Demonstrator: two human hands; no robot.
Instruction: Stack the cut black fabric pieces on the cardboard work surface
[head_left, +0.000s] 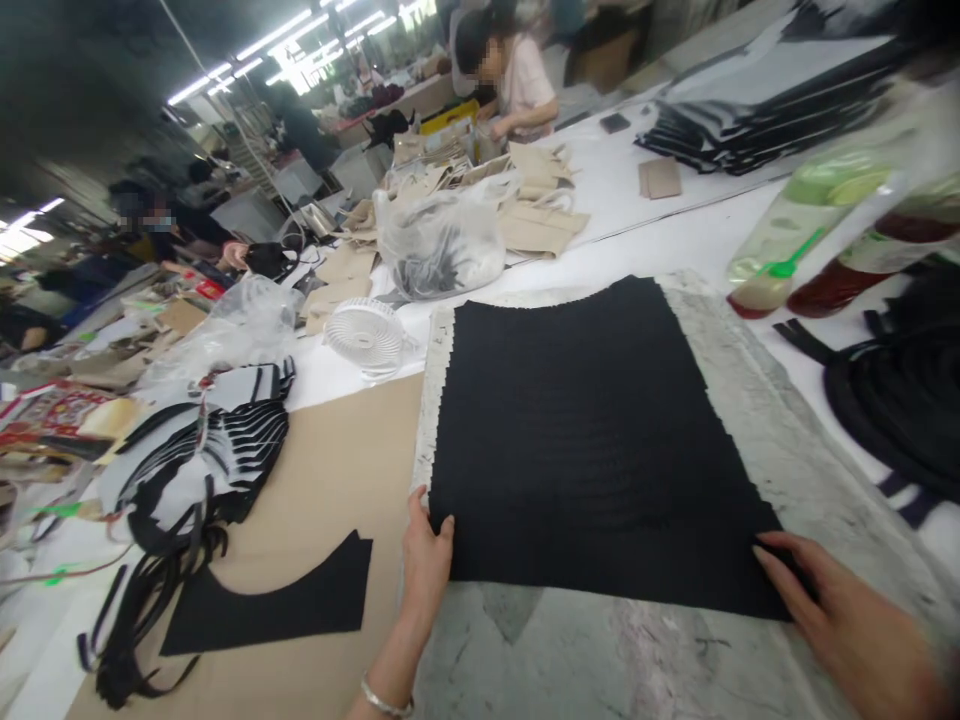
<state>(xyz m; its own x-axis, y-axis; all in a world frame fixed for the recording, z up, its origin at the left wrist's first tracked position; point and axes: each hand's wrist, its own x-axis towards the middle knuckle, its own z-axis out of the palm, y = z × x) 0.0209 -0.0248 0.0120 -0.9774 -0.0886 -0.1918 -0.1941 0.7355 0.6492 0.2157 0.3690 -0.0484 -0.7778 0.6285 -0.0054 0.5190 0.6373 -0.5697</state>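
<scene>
A large black fabric panel [592,430] lies flat on a grey marbled slab [757,400]. My left hand [424,560] rests at the panel's near left corner, its fingers curled on the edge; whether it pinches the cloth I cannot tell. My right hand [847,620] lies flat with fingers stretched on the near right corner. A curved black cut piece [285,605] lies on brown paper [337,470] to the left.
Black straps and striped pieces [202,460] are heaped at the left, beside a small white fan [367,335] and a plastic bag [439,245]. Bottles [817,230] and coiled black webbing [900,400] lie at the right. Other people work at the far end.
</scene>
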